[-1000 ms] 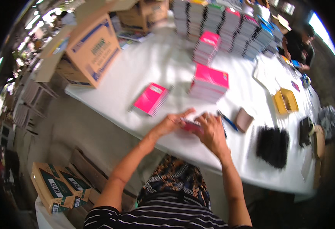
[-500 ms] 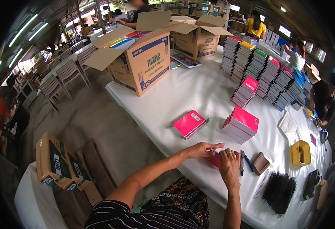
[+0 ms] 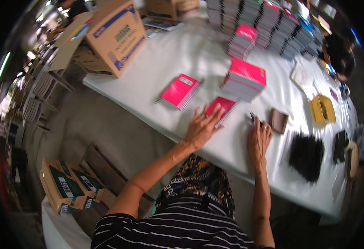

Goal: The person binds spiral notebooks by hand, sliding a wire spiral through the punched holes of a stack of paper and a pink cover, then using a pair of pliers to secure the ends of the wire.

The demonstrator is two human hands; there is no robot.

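My left hand [image 3: 204,128] lies with spread fingers over a small pink spiral notebook [image 3: 220,104], whose wire binding runs along its right side. To the right, my right hand [image 3: 260,139] has its fingers curled over a dark hand tool [image 3: 252,118] that looks like small pliers; blur and the fingers hide most of it. Farther left lies another group of pink spiral notebooks [image 3: 180,90] with wire showing on both sides. Just beyond my left hand stands a stack of pink-covered notebooks [image 3: 245,78].
A brown tray [image 3: 279,121], black wire coils [image 3: 306,157] and a yellow container [image 3: 323,109] sit on the right. Tall notebook stacks [image 3: 269,27] and an open carton [image 3: 111,41] stand farther back. The white table [image 3: 157,68] has its edge near me. A co-worker [image 3: 341,54] is at the far right.
My right hand has left the notebook and moved right onto the dark tool. My left hand now lies flat on the notebook. The view has tilted down.
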